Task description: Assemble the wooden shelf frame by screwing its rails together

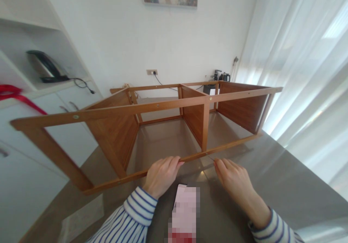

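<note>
A brown wooden shelf frame [146, 108] lies on its side on the grey table, with panels set between its long rails. My left hand [164, 174] is closed round the near lower rail [190, 158], left of the middle upright. In the closed fingers of my right hand [235, 176] is a thin metal hex key [210, 157], mostly hidden by the hand. Its tip meets the rail at the bolt hole by the foot of the middle upright [206, 127]. Brass-coloured bolt heads [210, 98] show along the upper rail.
On the table [293, 177] a clear plastic bag [83, 217] lies at the left, and a phone [181, 190], partly blurred out, lies between my forearms. A kettle [46, 65] stands on the left shelf. White curtains [301, 65] hang at the right.
</note>
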Motion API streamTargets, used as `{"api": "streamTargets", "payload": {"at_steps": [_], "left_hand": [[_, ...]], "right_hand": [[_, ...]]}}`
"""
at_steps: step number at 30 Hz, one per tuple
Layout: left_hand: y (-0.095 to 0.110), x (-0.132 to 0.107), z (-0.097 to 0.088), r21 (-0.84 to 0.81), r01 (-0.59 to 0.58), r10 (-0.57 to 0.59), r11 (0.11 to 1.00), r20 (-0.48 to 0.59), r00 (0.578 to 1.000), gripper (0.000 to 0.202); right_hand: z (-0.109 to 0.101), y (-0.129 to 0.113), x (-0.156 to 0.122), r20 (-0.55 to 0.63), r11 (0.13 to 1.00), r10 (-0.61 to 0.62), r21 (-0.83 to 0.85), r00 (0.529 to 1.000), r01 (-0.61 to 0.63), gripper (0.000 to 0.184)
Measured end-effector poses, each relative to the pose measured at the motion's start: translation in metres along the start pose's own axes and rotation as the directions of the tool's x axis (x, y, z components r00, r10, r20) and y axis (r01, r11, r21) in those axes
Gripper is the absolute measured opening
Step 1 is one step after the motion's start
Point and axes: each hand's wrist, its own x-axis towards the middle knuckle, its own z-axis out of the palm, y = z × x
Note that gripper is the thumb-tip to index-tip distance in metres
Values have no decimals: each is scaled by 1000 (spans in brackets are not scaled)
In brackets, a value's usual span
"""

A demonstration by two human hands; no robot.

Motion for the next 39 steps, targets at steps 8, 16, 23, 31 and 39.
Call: {"api": "streamTargets", "payload": {"at_steps": [8, 16, 23, 31, 39], "left_hand": [[1, 1, -2, 8, 4, -4, 1000, -13, 1000, 26], [1, 1, -2, -6, 8, -8, 1000, 11, 1000, 25], [2, 2, -4, -18, 8, -8, 1000, 4, 1000, 25], [1, 3, -6, -11, 3, -3, 1000, 17, 1000, 26], [1, 2, -5, -7, 3, -3, 1000, 23, 1000, 26]], "right_hand": [[-8, -3, 3, 26, 992, -101, -73, 995, 102, 15], [-18, -7, 11, 137, 992, -107, -54, 985, 115, 14], [-23, -8, 14, 195, 989, -113, -74, 974, 130, 16], [-27, -6, 20, 240, 986, -120, -88, 963, 145, 13], [-22, -8, 13, 220, 989, -107, -73, 970, 125, 17]]}}
